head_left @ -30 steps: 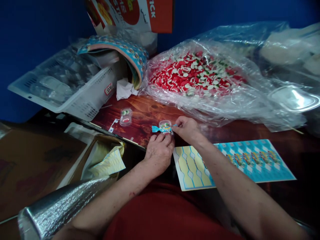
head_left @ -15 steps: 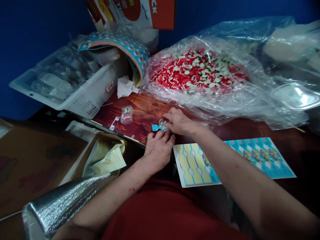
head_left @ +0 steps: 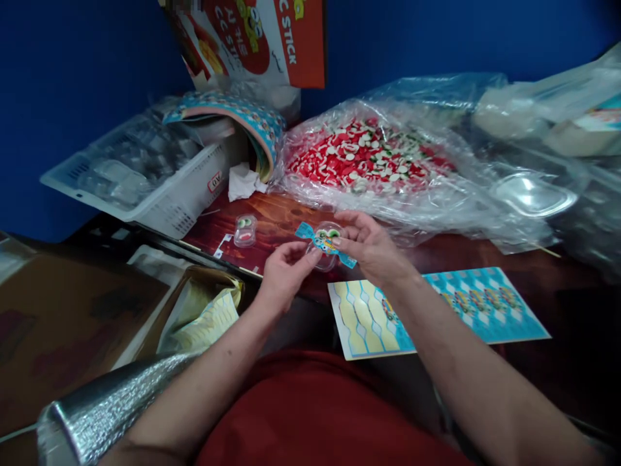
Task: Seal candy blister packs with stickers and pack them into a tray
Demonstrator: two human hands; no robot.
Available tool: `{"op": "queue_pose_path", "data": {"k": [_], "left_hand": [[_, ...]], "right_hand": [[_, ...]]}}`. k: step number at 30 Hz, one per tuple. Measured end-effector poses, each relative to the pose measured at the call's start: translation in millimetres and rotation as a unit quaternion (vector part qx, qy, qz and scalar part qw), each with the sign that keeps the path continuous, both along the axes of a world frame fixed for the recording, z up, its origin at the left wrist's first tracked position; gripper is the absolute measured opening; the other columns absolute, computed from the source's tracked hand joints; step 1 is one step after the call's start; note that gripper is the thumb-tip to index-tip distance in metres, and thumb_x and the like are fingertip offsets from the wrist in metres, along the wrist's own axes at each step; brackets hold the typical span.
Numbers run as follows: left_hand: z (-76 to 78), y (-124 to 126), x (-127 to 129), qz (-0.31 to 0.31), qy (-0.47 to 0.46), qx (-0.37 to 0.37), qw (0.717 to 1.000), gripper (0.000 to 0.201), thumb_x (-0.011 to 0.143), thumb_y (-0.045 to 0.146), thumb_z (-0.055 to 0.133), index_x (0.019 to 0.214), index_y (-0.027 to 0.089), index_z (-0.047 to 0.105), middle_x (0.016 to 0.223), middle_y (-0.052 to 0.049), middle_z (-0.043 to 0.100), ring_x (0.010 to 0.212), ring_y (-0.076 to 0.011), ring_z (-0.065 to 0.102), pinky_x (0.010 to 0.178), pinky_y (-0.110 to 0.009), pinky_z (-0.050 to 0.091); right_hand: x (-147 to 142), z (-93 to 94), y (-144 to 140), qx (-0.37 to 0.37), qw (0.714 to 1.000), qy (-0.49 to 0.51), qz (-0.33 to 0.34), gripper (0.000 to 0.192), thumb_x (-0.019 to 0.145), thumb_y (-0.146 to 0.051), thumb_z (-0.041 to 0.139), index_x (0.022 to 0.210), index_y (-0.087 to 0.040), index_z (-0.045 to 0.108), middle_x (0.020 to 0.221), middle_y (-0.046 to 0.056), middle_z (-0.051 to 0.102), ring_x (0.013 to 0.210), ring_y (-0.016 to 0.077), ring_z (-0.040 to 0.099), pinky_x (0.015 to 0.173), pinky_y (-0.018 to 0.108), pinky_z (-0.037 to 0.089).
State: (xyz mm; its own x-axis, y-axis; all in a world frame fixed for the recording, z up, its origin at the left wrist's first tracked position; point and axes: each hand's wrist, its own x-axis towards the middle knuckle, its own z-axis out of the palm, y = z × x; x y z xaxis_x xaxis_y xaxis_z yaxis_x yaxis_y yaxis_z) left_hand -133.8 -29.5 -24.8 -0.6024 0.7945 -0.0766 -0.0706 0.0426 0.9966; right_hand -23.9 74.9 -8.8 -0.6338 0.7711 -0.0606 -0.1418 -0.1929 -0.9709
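Note:
A small clear plastic container is held just above the dark red tabletop, between my two hands. Green and white pieces show inside its upper part. Across its middle lies a blue printed sticker label, with both ends jutting past the sides. My left hand pinches the lower left of the container, its thumb on the label. On the right side, my right hand grips it between thumb and fingers. A second container, with green-white and red pieces inside, lies to the left.
A sticker sheet, partly peeled, lies under my right forearm. Behind are a plastic bag of red and white pieces, a white basket of clear containers and crumpled paper. An open carton stands below left.
Both hands have lifted the container slightly, and it now shows between them. The blue label now lies stretched across it. My left hand has turned and shifted left.

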Motion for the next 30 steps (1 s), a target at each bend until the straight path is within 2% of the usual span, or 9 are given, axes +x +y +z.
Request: {"op": "queue_pose_path", "data": {"k": [1,3,7,12,18,22,25,27,30], "left_hand": [[9.6,3.3,1.1,-0.027,-0.081,0.01,0.996,0.029,0.062,0.035,0.071,0.078,0.013,0.06,0.075,-0.002,0.064,0.062,-0.0117,0.058,0.061,-0.027,0.047],[27.3,7.2,4.1,-0.061,-0.164,0.038,0.984,0.028,0.056,0.032,0.075,0.067,0.013,0.058,0.064,0.001,0.062,0.056,-0.0087,0.056,0.057,-0.023,0.046],[47.0,4.5,10.2,-0.071,-0.185,0.061,0.978,0.026,0.05,0.023,0.078,0.06,0.013,0.057,0.056,0.004,0.06,0.051,-0.0057,0.053,0.054,-0.019,0.044],[54.1,-1.9,11.3,-0.163,-0.202,0.034,0.965,0.023,0.056,0.024,0.076,0.071,0.011,0.064,0.064,0.0,0.065,0.056,-0.0084,0.058,0.059,-0.021,0.047],[52.4,-5.8,7.6,-0.207,-0.183,0.042,0.96,0.015,0.06,0.023,0.074,0.067,0.012,0.065,0.062,0.001,0.065,0.053,-0.0071,0.057,0.055,-0.019,0.046],[51.2,-6.4,11.7,-0.187,-0.184,0.022,0.965,0.018,0.058,0.024,0.075,0.068,0.012,0.065,0.061,0.001,0.065,0.052,-0.0077,0.058,0.055,-0.02,0.046],[52.3,-3.0,16.7,-0.142,-0.202,-0.005,0.969,0.025,0.051,0.025,0.079,0.064,0.011,0.064,0.055,0.001,0.063,0.047,-0.0082,0.056,0.049,-0.02,0.045],[53.3,0.2,18.6,-0.113,-0.224,-0.006,0.968,0.029,0.045,0.025,0.081,0.062,0.01,0.063,0.054,0.001,0.063,0.046,-0.0082,0.055,0.048,-0.021,0.045],[54.4,3.3,18.0,-0.09,-0.238,-0.004,0.967,0.031,0.043,0.024,0.082,0.063,0.01,0.063,0.055,0.001,0.064,0.046,-0.0083,0.056,0.048,-0.02,0.046]], "right_hand": [[3.0,6.4,-5.1,0.002,1.0,0.016,-0.008,0.047,0.058,-0.024,0.074,0.098,-0.021,0.05,0.061,-0.006,0.058,0.053,0.0089,0.053,0.053,0.022,0.043],[8.6,19.3,-13.6,0.002,0.999,0.029,-0.017,0.045,0.059,-0.024,0.074,0.098,-0.022,0.052,0.065,-0.005,0.06,0.056,0.0086,0.054,0.055,0.022,0.044],[19.7,34.7,-22.9,-0.025,0.999,0.03,0.019,0.029,0.059,-0.024,0.075,0.082,-0.018,0.059,0.077,-0.001,0.063,0.068,0.0095,0.058,0.063,0.022,0.047],[27.9,38.2,-26.7,0.006,0.999,0.031,-0.004,0.023,0.057,-0.024,0.076,0.072,-0.018,0.06,0.071,-0.002,0.062,0.063,0.0084,0.057,0.062,0.022,0.047],[29.4,40.0,-30.8,0.035,0.998,-0.006,0.051,0.019,0.067,-0.03,0.069,0.074,-0.016,0.06,0.069,-0.001,0.061,0.062,0.0094,0.056,0.06,0.023,0.046],[27.7,36.1,-33.6,0.079,0.997,-0.011,0.007,0.015,0.069,-0.029,0.067,0.072,-0.016,0.059,0.067,-0.001,0.06,0.061,0.0093,0.054,0.059,0.023,0.045],[27.4,34.3,-33.4,0.057,0.998,-0.002,0.019,0.013,0.07,-0.027,0.066,0.071,-0.016,0.059,0.068,-0.001,0.06,0.063,0.0093,0.055,0.061,0.023,0.046],[29.0,34.6,-32.4,0.026,0.998,0.022,0.051,0.014,0.07,-0.026,0.066,0.08,-0.017,0.06,0.076,0.0,0.062,0.068,0.0096,0.057,0.064,0.023,0.047],[34.1,35.6,-30.3,0.012,0.994,0.057,0.087,0.04,0.068,-0.019,0.069,0.105,-0.023,0.054,0.102,0.002,0.06,0.082,0.011,0.058,0.066,0.022,0.049]]}}
